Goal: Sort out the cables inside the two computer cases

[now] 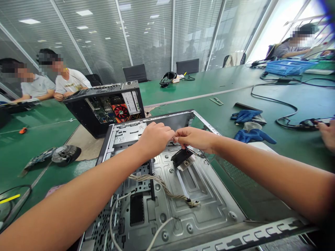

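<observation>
My left hand (pixel 157 137) is closed, its fingertips pressed against those of my right hand (pixel 193 137) above an open computer case (pixel 206 212). My right hand's thumb and finger pinch at the meeting point. What either hand holds there is too small or hidden to make out. Just beneath my right hand is a black part with metal fins (pixel 181 158), like a small fan on a heat sink, with thin wires near it. Inside the case lies a twisted bundle of beige cables (pixel 162 181); a loose pale cable (pixel 112 212) curves nearer to me.
A second black computer tower (pixel 89 113) with a red fan stands behind left. A round metal-and-grey part (pixel 66 154) lies at left; blue gloves (pixel 252 134) and a black cable (pixel 285 104) at right. Beyond are a blue basket (pixel 288 68) and several people. Someone's hand (pixel 327 134) shows at right.
</observation>
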A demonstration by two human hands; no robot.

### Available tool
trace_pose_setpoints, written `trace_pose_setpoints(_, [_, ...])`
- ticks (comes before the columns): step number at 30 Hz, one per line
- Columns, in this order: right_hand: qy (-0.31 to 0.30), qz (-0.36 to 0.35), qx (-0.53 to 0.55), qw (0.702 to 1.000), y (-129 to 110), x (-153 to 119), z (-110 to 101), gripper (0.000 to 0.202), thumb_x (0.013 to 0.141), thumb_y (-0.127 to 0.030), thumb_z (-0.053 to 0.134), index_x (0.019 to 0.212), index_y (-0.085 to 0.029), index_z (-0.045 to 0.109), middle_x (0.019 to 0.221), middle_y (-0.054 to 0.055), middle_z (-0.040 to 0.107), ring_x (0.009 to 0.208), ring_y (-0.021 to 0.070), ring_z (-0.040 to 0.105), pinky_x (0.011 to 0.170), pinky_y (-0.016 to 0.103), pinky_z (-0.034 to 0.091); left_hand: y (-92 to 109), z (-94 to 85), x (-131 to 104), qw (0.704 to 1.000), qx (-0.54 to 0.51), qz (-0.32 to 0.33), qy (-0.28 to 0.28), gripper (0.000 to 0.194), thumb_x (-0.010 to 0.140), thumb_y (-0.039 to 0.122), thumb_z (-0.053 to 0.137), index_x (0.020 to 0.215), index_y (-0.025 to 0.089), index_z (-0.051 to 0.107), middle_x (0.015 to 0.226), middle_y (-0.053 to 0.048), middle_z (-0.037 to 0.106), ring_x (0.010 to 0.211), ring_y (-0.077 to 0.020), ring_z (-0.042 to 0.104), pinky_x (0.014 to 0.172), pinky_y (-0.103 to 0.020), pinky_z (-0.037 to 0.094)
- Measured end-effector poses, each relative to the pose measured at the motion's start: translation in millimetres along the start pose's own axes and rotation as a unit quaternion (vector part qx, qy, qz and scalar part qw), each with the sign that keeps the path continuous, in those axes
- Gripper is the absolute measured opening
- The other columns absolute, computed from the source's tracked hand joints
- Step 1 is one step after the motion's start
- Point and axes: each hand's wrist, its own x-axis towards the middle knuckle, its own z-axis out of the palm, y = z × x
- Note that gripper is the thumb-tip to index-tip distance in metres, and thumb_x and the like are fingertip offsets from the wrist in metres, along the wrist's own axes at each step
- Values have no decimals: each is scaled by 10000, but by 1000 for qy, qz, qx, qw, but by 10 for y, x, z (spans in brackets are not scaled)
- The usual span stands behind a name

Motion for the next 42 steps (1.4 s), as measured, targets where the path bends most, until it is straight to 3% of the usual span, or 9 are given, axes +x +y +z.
trace_pose_setpoints(7, [-2, 3, 7, 1000, -42, -20, -4, 56, 793, -210, 531, 739, -192, 526, 646, -33, 475, 600, 122, 457, 643, 288, 351, -6, -5, 6, 1000, 3, 20, -11, 182, 944, 221, 483, 857, 175, 636, 769, -32, 642, 705, -160, 542, 605, -290, 330])
trace_pose_setpoints(14, [4, 11, 10, 1000, -45, -16, -5, 59, 780, -183, 520, 721, -191, 515, 653, -33, 466, 584, 116, 455, 639, 287, 360, 2, -31, 2, 998, 34, 47, 0, 171, 930, 170, 476, 854, 162, 630, 817, -51, 625, 714, -162, 530, 607, -297, 340])
trace_pose_setpoints(19, [7, 8, 5, 1000, -67, -24, 5, 80, 797, -197, 533, 721, -191, 511, 662, -32, 464, 590, 117, 458, 641, 292, 369, 12, -25, 3, 999, 33, 29, 8, 193, 914, 161, 481, 784, 163, 625, 753, -47, 628, 763, -185, 527, 635, -311, 336])
trace_pose_setpoints(26, [6, -6, -22, 1000, -35, -15, 8, 69, 812, -232, 553, 763, -186, 534, 700, -19, 494, 618, 122, 477, 629, 286, 365, -25, 24, 12, 999, -47, -24, -12, 185, 906, 213, 508, 819, 195, 669, 799, -23, 663, 743, -161, 535, 643, -294, 338])
trace_pose_setpoints(30, [5, -9, -26, 1000, -23, -14, -1, 75, 804, -252, 562, 767, -190, 547, 669, -18, 496, 607, 129, 469, 624, 289, 366, -22, 3, 18, 999, -37, -12, -28, 192, 925, 234, 499, 848, 190, 669, 777, -32, 645, 721, -166, 544, 625, -296, 355])
trace_pose_setpoints(36, [2, -2, -24, 1000, -53, -15, -8, 62, 794, -220, 529, 741, -189, 522, 666, -19, 482, 601, 121, 468, 618, 275, 372, -12, 11, 1, 999, -1, 46, -11, 167, 917, 142, 471, 874, 162, 631, 795, -42, 614, 714, -163, 539, 639, -296, 388])
trace_pose_setpoints(42, [9, -1, -10, 1000, -68, -23, -7, 81, 784, -234, 563, 729, -194, 520, 652, -25, 472, 587, 125, 460, 629, 292, 354, -16, 25, -13, 1000, 3, 25, -11, 170, 890, 110, 469, 841, 157, 624, 756, -44, 596, 685, -158, 527, 622, -286, 379])
